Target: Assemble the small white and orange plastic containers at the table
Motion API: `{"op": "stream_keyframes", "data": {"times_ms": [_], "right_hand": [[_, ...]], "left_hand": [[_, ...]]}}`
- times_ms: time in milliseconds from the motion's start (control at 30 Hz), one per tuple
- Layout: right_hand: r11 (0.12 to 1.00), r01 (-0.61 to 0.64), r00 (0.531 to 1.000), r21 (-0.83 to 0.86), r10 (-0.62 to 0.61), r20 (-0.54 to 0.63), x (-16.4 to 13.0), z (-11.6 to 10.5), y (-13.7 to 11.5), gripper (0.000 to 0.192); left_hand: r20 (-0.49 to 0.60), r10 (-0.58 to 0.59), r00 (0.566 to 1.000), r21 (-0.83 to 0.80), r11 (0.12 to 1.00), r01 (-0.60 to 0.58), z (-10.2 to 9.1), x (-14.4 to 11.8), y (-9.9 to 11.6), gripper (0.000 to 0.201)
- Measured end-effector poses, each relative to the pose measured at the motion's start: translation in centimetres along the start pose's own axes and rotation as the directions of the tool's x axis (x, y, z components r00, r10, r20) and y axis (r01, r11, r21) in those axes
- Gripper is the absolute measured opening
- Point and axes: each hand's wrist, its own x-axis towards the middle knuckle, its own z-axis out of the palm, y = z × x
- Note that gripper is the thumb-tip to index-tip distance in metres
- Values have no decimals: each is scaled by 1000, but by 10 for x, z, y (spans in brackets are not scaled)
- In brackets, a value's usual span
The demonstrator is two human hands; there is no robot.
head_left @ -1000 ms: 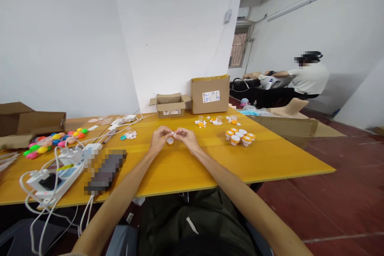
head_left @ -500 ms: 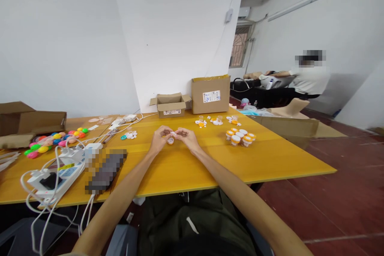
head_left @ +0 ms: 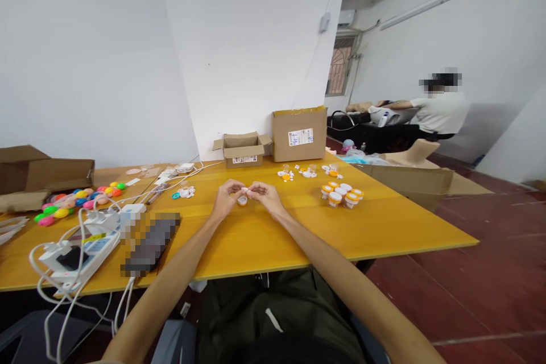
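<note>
My left hand (head_left: 228, 196) and my right hand (head_left: 265, 195) meet over the middle of the yellow table (head_left: 247, 244). Between their fingertips they pinch a small white plastic piece (head_left: 245, 190), too small to make out further. Just below it a small clear cup with an orange rim (head_left: 242, 201) rests on the table. To the right stands a cluster of small clear cups with white and orange tops (head_left: 341, 193). Farther back lie loose white and orange plastic parts (head_left: 286, 175) with clear cups, in several small groups.
An open small carton (head_left: 243, 162) and a taller cardboard box (head_left: 298, 148) stand at the back. On the left are white rings (head_left: 186, 191), colourful plastic balls (head_left: 63, 211), a power strip (head_left: 98, 244) with cables, and a phone (head_left: 152, 243). A person (head_left: 441, 111) sits far right.
The white piece between my fingertips has turned or shifted slightly. Both hands stay in almost the same place, and the table's other objects have not moved.
</note>
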Motion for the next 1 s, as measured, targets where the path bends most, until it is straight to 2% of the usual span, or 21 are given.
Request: {"op": "stream_keyframes", "data": {"times_ms": [333,733,1000], "right_hand": [[1000,3,1000,-1,-3,28,-1,-1,-2,28],[997,76,997,-24,-75,30,3,-1,0,23],[997,68,998,-35,-68,7,4,-1,1,26]], "left_hand": [[47,-23,999,-4,1000,23,-2,1,0,22],[70,-150,986,-99,983,156,-1,-1,3,35],[87,-200,976,-152,966,212,2,-2,11,38]]}}
